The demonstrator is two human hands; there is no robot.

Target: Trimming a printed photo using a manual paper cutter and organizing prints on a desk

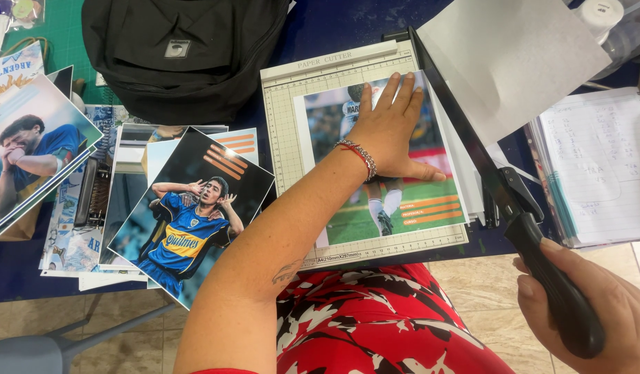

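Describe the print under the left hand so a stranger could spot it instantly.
Find the cream gridded paper cutter on the dark blue table. The left hand presses a football photo flat on it. Unlike the loose prints to the left, it lies beside the black blade arm.

photo [396, 187]: left hand [389, 131] is covering its middle
right hand [597, 312]: running off bottom-right edge
notebook [597, 166]: handwriting is reading too small
backpack [181, 55]: top being cropped
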